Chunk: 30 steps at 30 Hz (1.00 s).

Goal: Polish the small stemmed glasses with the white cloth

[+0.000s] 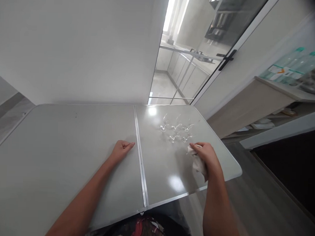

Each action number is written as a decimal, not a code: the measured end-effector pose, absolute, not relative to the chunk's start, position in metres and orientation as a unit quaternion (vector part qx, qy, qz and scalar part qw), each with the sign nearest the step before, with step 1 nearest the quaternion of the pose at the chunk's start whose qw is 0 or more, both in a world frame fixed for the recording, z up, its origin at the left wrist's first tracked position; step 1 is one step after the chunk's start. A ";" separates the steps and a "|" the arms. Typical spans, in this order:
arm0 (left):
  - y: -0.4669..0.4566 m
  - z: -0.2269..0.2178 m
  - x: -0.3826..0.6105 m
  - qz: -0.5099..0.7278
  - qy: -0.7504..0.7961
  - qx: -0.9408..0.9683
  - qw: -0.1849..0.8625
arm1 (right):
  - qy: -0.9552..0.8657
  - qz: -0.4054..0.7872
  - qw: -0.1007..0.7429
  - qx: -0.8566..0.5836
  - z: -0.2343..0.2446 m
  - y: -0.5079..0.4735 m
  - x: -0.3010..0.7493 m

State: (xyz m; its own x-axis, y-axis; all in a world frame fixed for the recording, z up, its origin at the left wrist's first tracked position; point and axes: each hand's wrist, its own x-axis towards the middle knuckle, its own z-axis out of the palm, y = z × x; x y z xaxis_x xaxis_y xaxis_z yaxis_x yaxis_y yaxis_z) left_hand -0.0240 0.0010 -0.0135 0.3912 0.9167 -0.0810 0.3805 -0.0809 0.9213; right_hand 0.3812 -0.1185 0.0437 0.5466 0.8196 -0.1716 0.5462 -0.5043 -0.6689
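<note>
My right hand (207,157) is closed on a white cloth (197,163) and rests on the right half of a grey folding table (68,146). Just beyond its fingers stand several small clear stemmed glasses (176,129) in a loose cluster; the hand is close to the nearest one but apart from it. My left hand (121,149) lies on the table near the centre seam (140,151), fingers curled under with the forefinger stretched toward the seam, holding nothing.
A white wall rises behind the table. A glass sliding door (200,64) with a black handle (226,59) stands at the back right. A wooden shelf unit (261,101) with plastic bottles (291,66) stands to the right. The table's right edge drops to wood flooring.
</note>
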 end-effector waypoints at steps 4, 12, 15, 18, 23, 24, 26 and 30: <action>0.008 -0.010 -0.032 0.361 0.365 0.568 0.643 | -0.465 0.456 0.357 -0.669 0.058 -0.110 0.295; 0.018 -0.007 -0.036 0.486 0.445 0.478 0.581 | -0.473 0.598 0.487 -0.427 -0.004 0.003 0.139; 0.017 -0.013 -0.028 0.468 0.498 0.527 0.505 | -0.481 0.604 0.504 -0.387 -0.017 0.016 0.133; 0.015 -0.022 -0.018 0.407 0.517 0.613 0.437 | -0.507 0.602 0.489 -0.376 -0.022 0.017 0.140; 0.015 -0.026 -0.016 0.379 0.508 0.648 0.423 | -0.464 0.646 0.485 -0.363 -0.024 0.016 0.146; 0.015 -0.026 -0.017 0.379 0.508 0.648 0.423 | -0.465 0.645 0.483 -0.366 -0.024 0.016 0.146; 0.016 -0.025 -0.017 0.375 0.509 0.650 0.422 | -0.467 0.643 0.479 -0.372 -0.025 0.016 0.146; 0.017 -0.026 -0.017 0.373 0.507 0.651 0.424 | -0.457 0.648 0.481 -0.373 -0.022 0.016 0.145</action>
